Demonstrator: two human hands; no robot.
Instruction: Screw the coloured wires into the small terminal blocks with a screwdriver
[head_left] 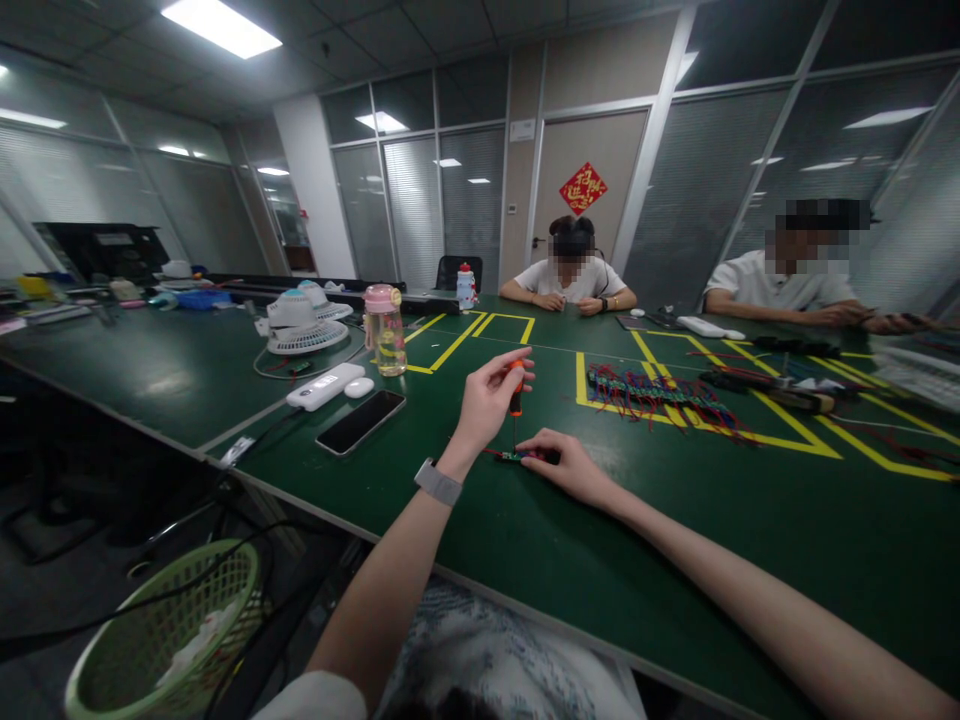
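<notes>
My left hand [491,392] is closed around the orange and black handle of a screwdriver [516,402], which stands upright with its shaft pointing down. The tip meets a small green circuit board [510,457] lying on the table, with a red wire at its left end. My right hand [564,462] rests on the table and pinches the board's right end between thumb and fingers. Some dark and coloured wire shows beside those fingers; how it joins the board is too small to tell.
A phone [361,422], a white power strip [326,387] and a pink-lidded bottle [386,335] stand left. Wired boards [652,395] lie inside yellow tape to the right. Two people sit across the green table [465,540]. A green basket [161,630] is below its edge.
</notes>
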